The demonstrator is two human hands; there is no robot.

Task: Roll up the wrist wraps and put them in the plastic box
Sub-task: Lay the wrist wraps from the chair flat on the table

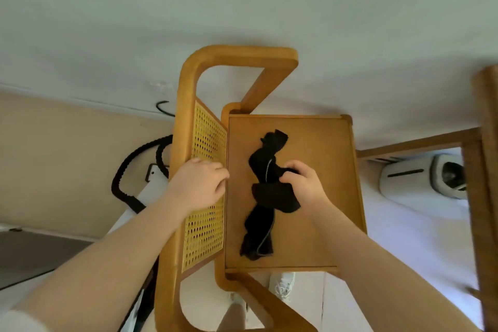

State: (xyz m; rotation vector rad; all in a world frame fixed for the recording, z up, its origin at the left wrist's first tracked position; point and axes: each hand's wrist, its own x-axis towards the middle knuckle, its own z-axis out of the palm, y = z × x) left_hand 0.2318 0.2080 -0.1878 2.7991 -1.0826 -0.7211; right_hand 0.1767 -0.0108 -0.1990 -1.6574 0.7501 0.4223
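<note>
Black wrist wraps (265,170) lie in a loose, twisted heap down the middle of a wooden chair seat (323,197). My right hand (304,180) grips the wraps near the middle of the heap, fingers curled into the cloth. My left hand (200,183) rests on the chair's cane backrest (206,229) with its fingers bent over the edge beside the seat. No plastic box is in view.
The chair's wooden arms (242,59) curve around the seat at the far and near ends. A black hose (129,167) lies on the floor at left. A white appliance (423,178) stands at right, beside wooden furniture (482,170). White shoes (283,284) show below the seat.
</note>
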